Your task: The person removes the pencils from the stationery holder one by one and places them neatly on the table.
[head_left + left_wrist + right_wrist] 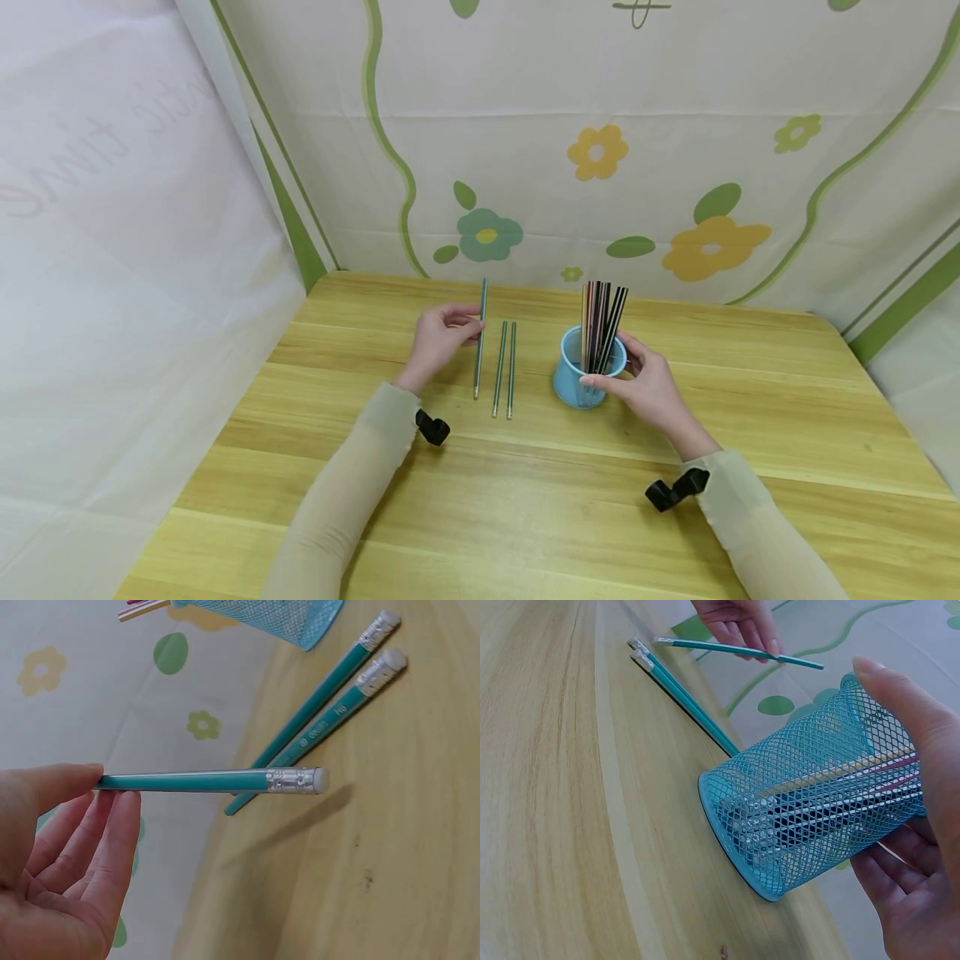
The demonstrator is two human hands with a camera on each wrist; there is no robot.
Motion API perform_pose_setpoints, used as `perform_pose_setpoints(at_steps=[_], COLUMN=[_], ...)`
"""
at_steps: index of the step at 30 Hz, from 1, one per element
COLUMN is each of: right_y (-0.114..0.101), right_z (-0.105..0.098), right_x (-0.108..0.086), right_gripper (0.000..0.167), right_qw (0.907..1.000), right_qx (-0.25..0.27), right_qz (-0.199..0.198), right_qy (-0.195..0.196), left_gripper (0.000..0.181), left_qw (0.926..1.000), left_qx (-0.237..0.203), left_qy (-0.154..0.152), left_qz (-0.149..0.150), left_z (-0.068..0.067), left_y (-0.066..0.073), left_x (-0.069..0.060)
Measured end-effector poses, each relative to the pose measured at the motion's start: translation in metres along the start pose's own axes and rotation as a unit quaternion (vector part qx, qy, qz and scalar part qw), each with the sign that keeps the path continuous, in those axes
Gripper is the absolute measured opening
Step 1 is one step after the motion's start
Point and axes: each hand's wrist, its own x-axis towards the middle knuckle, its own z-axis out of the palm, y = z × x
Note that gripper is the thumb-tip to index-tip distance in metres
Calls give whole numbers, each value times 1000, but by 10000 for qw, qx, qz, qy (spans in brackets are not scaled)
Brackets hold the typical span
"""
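Observation:
A green pencil (195, 781) with a white eraser is pinched between the thumb and fingers of my left hand (442, 337), raised above the table. Two more green pencils (500, 367) lie side by side on the wood, just right of that hand. My right hand (651, 387) holds a blue mesh pencil cup (810, 772) round its side, thumb near the rim. The cup's base rests on the table. Several pencils (600, 321), black, dark red and pale, stand in the cup with their eraser ends down, seen through the mesh in the right wrist view.
The wooden table (480, 517) reaches to a pale cloth backdrop (525, 92) printed with flowers and leaves. Another white cloth (112, 292) hangs along the left side. A black wrist camera (433, 427) sits on the left sleeve, and another camera (675, 490) on the right.

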Motion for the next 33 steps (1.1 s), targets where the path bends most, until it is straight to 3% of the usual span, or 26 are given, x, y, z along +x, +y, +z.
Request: perform_pose_setpoints(at_steps=[9, 33], right_y=[0, 0], right_z=[0, 0], right_x=[0, 1], right_gripper=[98, 97], right_qw=[10000, 10000], right_qx=[-9, 2], right_qz=[-6, -14], right_qy=[14, 10], left_gripper=[26, 29], left_qw=[9995, 9974], left_qx=[190, 279], left_qy=[39, 64], left_qz=[-254, -661], left_z=[4, 14], left_y=[-15, -27], left_x=[2, 5])
